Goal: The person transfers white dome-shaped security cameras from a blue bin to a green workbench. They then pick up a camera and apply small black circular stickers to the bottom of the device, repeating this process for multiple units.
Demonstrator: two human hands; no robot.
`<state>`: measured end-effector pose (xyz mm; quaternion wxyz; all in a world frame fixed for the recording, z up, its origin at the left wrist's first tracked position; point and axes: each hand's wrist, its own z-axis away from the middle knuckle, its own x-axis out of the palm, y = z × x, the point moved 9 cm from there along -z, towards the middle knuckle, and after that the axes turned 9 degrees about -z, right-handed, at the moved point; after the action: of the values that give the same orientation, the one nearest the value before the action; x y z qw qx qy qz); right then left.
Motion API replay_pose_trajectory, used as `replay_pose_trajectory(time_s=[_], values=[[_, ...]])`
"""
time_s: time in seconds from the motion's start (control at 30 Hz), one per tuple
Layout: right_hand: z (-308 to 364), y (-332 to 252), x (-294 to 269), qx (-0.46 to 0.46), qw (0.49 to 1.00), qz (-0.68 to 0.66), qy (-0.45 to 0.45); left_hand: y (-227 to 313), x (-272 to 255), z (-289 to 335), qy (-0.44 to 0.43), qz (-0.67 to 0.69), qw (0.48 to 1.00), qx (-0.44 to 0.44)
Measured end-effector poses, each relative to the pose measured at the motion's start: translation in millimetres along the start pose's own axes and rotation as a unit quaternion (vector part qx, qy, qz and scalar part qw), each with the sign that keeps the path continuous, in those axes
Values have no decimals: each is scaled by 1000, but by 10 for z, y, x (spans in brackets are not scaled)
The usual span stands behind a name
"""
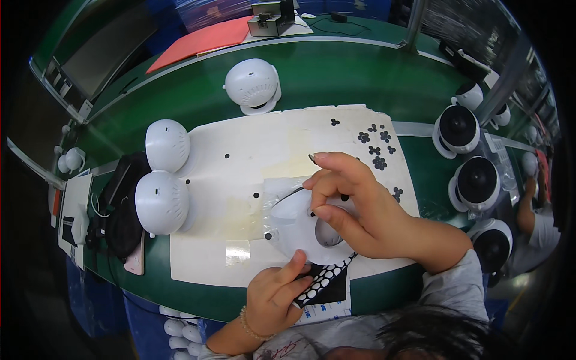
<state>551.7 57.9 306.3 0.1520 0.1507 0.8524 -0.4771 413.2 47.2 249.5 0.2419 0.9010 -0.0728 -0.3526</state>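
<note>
In front of me a white dome-shaped device (pixel 288 231) lies with its round base facing up. Small black round pads sit on the base's rim. My right hand (pixel 366 207) is over the base and partly hides it. A thin dark pad (pixel 312 158) shows at its raised index fingertip, while the thumb and other fingers curl close to the base. My left hand (pixel 277 294) grips a black pad sheet (pixel 327 282) dotted with white round gaps. One of its fingers reaches up to the device's lower edge.
White devices (pixel 168 201) stand at left, another (pixel 252 84) at the back. Black-faced ones (pixel 477 183) line the right. Loose black pads (pixel 379 162) dot the white mat (pixel 210 228). A black bag (pixel 123 210) lies far left. Another person's arm (pixel 528 210) shows far right.
</note>
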Motion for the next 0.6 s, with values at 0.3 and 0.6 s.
replay_pose_trajectory(time_s=[0.3,0.6], values=[[49,-289,137,-97,950,293,-41,-2,-4,-1,1,-3,1000,1],[417,-190,-9,-8,991,131,36,21,-20,-14,-1,-16,1000,6]])
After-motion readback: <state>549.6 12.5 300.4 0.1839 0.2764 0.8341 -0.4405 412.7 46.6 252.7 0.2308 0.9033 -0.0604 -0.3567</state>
